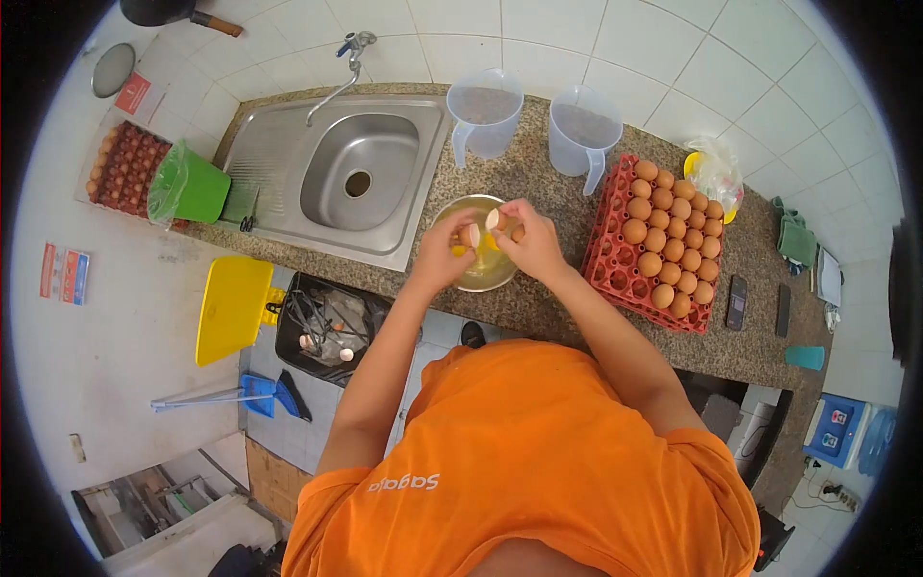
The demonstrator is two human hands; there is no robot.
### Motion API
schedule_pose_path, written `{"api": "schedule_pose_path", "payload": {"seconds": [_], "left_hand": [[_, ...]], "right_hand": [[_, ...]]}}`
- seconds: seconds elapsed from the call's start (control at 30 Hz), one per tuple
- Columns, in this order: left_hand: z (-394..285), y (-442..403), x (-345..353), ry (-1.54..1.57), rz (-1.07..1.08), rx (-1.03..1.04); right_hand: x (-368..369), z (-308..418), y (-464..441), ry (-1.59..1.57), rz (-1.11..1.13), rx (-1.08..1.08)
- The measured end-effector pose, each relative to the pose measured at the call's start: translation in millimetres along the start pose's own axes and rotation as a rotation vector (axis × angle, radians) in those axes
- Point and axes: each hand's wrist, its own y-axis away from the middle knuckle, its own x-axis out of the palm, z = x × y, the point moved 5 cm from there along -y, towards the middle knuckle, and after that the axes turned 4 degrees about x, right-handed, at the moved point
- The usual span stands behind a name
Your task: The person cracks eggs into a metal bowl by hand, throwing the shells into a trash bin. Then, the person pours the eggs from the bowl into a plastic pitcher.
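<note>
Over a metal bowl (461, 203) on the counter, my left hand (442, 254) grips one half of a cracked eggshell (469, 236). My right hand (535, 246) pinches the other half, a shell piece (495, 220) with its broken edge turned toward the left one. Another brown, rounded egg or shell (517, 233) shows by the right fingers; whether it is whole I cannot tell. Yellow yolk and clear egg white (477, 274) lie in the bowl below. To the right of my right hand, brown eggs (671, 236) fill much of a stack of red egg trays (615, 279).
Left of the bowl is a steel sink (409, 183) with a tap (354, 67). Two clear jugs (486, 111) stand behind it. A green bin (197, 188) is at far left. An open black bin (317, 361) with shells is below the counter. Phones (736, 303) lie at right.
</note>
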Motion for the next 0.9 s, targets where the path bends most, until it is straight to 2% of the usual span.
{"api": "schedule_pose_path", "payload": {"seconds": [0.03,0.07,0.13,0.17,0.23,0.27,0.3,0.33,0.37,0.4,0.47,0.57,0.67,0.73,0.8,0.83,0.9], "left_hand": [[7,1,5,0.239,-0.008,-0.126],[11,4,13,0.480,-0.009,-0.253],[16,13,10,0.567,-0.010,-0.245],[20,19,4,0.608,-0.015,-0.243],[22,49,-27,0.711,-0.196,-0.253],[25,71,-53,0.744,-0.317,-0.263],[35,96,-82,0.747,-0.411,-0.259],[44,127,-112,0.741,-0.517,-0.252],[47,153,-141,0.625,-0.615,-0.311],[70,185,-170,0.366,-0.595,-0.460],[83,224,-201,-0.579,-0.576,-0.361],[107,239,-218,-0.755,-0.722,-0.435],[63,175,-177,-0.408,-0.796,-0.355],[17,122,-124,0.142,-0.668,-0.330],[-18,78,-72,0.292,-0.273,-0.317],[-29,61,-39,0.550,-0.112,-0.321],[-69,34,21,0.892,0.056,-0.389]], "right_hand": [[4,-2,2,-0.118,0.016,0.155],[7,2,4,-0.107,0.089,0.174],[10,15,6,-0.081,0.227,0.217],[6,23,7,-0.188,0.232,0.229],[-34,34,8,0.012,0.081,0.094],[-72,57,1,0.249,0.085,0.126],[-107,70,1,0.468,0.002,0.068],[-138,63,-1,0.667,0.023,0.135],[-165,57,1,0.787,0.091,0.386],[-183,42,7,1.077,0.061,0.305],[-195,35,8,1.120,0.163,0.223],[-195,16,2,1.179,0.360,0.355],[-188,33,1,1.105,0.286,0.300],[-204,19,5,0.952,0.257,0.318],[-203,15,-3,0.737,0.292,0.301],[-199,16,-2,0.599,0.339,0.294],[-174,33,3,0.252,0.467,0.224]]}}
